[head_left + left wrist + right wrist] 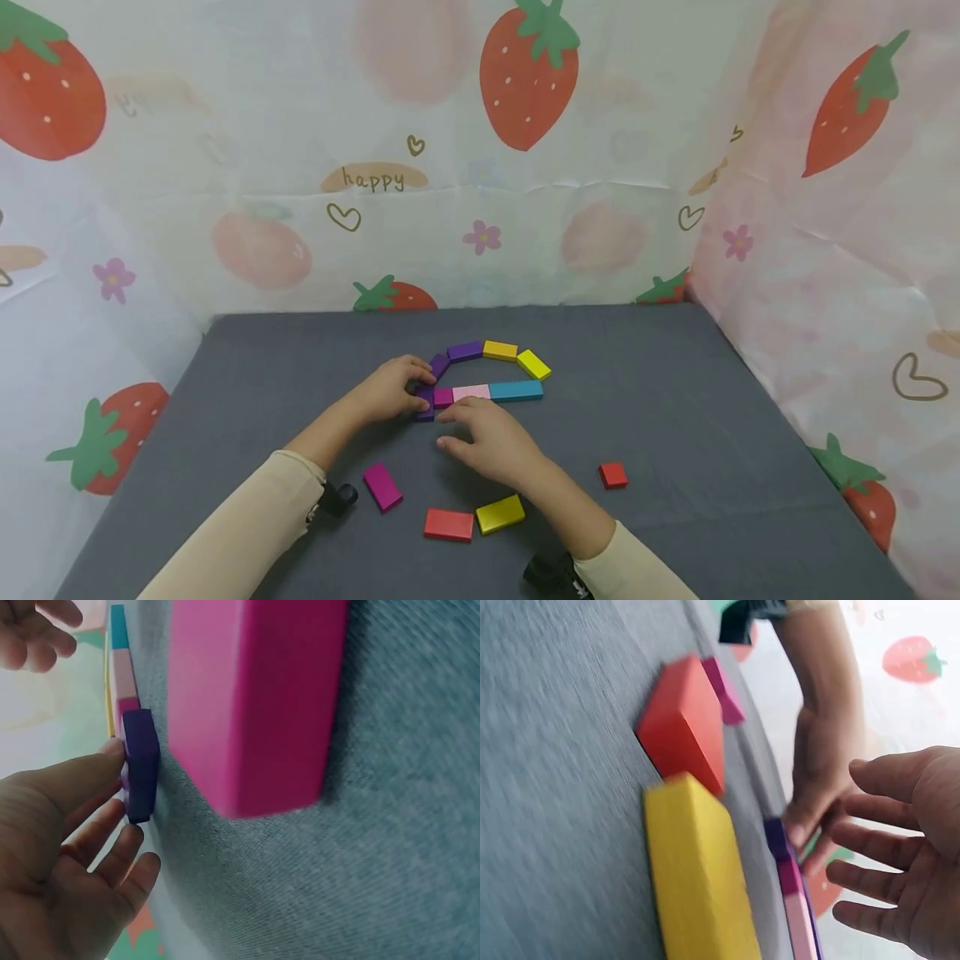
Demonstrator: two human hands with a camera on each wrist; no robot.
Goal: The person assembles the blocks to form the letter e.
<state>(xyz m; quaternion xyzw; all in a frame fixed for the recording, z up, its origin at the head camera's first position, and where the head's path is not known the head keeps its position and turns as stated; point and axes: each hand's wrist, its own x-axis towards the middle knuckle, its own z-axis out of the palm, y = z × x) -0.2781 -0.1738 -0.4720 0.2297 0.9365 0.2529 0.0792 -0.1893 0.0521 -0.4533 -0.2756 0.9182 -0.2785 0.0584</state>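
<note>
Left hand: curled, with the purple block pinched between thumb and fingers.
Purple block: placed just right of the left palm, the nearer one; long axis pointed near to far, beside the magenta block.
Right hand: fingers loosely spread, nothing gripped, held near the pink block.

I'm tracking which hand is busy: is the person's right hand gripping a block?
No, in the right wrist view the right hand has its fingers extended with no block between them.
</note>
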